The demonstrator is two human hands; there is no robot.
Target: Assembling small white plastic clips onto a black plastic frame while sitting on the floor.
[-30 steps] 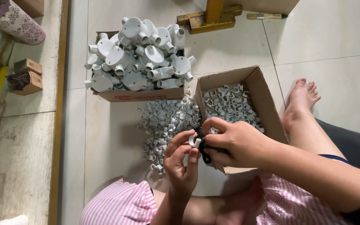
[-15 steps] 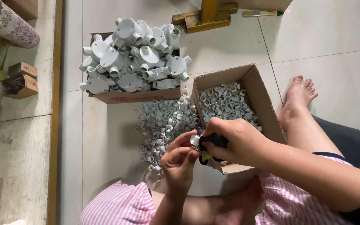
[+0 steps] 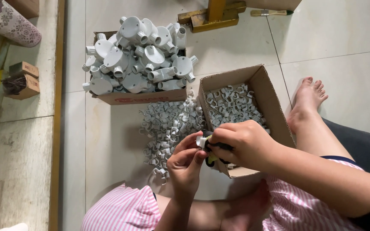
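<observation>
Small white plastic clip [image 3: 201, 141] betw. fingers [image 3: 191, 143]

This looks like a home floor used for piecework, though little of the room shows. Pale floor tiles [image 3: 330, 38] carry an open cardboard box [image 3: 275, 115] of small grey clips and another heaped with white conduit junction boxes [image 3: 138, 55].

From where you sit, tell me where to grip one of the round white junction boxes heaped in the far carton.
Probably take a top junction box by one of its stubby side spouts, coming from above: the round bodies look wide and smooth, the spouts stick out free, and the carton walls block the sides.
</observation>
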